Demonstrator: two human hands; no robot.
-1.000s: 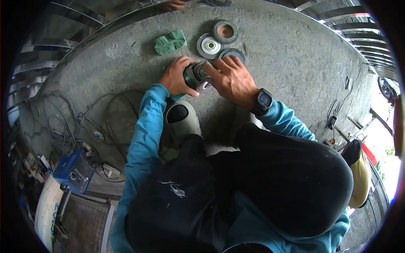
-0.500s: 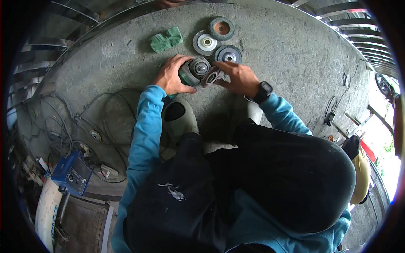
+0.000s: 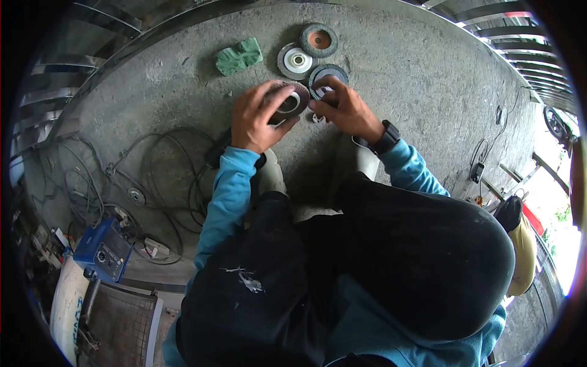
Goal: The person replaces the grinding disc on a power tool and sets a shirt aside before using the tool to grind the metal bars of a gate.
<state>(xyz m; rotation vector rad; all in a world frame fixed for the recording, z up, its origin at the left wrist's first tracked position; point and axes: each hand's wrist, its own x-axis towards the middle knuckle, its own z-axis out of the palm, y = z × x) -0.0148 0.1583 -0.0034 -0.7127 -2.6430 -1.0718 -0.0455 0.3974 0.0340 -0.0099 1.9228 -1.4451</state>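
Note:
My left hand (image 3: 257,116) is wrapped round a brown flap disc (image 3: 301,92) with a pale hub, fingers over its face. The angle grinder is mostly hidden under that hand; its dark body (image 3: 218,151) shows by the wrist. My right hand (image 3: 350,110) is closed, thumb and fingers curled together beside the disc; I cannot tell what is between them. A small pale metal piece (image 3: 317,118) shows just below its fingertips. Beyond the hands lie a grey flap disc (image 3: 338,72), partly covered by the right fingers, a disc with a white hub (image 3: 286,60) and one with an orange centre (image 3: 319,40).
A crumpled green cloth-like piece (image 3: 239,57) lies on the concrete floor (image 3: 422,92). Cables (image 3: 160,177) loop on the left near a blue machine box (image 3: 105,249) and a pale cylinder (image 3: 66,306). Metal bars stand along the far edges. My boots and knees are close below my hands.
The brown flap disc now faces up in my left hand, where the grinder's bare spindle was showing. My right hand's fingers have curled in near the grey disc. The grinder's dark body now shows lower left.

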